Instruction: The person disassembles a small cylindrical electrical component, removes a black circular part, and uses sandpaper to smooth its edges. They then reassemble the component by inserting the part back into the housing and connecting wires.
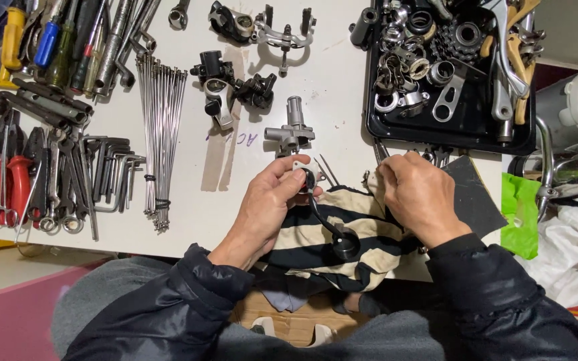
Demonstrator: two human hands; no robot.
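Seen from above, two dark sleeves reach over a striped cloth [359, 230] at the white table's [195, 200] near edge. The left hand [267, 200] pinches a black lever [326, 224], which curves toward five o'clock across the cloth. The right hand [419, 194], at three o'clock from it, has its fingers curled together, gripping the cloth's edge. Just beyond, at twelve o'clock, lies a grey clamp [290, 130]. Spokes [160, 137] and wrenches [55, 174] lie at ten o'clock; a black tray [449, 137] of parts sits at one o'clock.
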